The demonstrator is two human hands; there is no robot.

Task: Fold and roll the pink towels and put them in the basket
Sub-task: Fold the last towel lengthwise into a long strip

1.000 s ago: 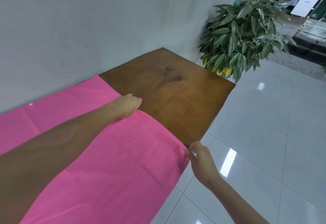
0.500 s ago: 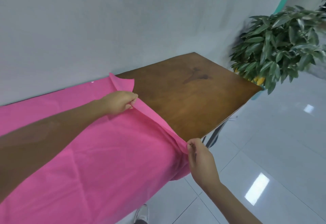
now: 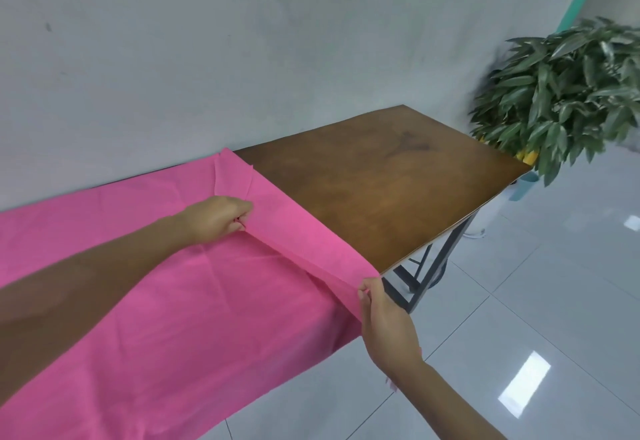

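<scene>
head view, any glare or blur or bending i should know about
Head view: bright glare patches on the glossy floor tiles; the plant is smeared with motion blur; wide-angle bending curves the table edges; the pink towel and both hands look sharp.

Pink towel runs off left edge; plant blurred.

Left hand: bare, no ring or glove in sight.
Left forearm: bare behind the hand to the frame edge, no sleeve or watch.
Right hand: bare, no ring or glove.
Right forearm: bare behind the wrist, no sleeve.
</scene>
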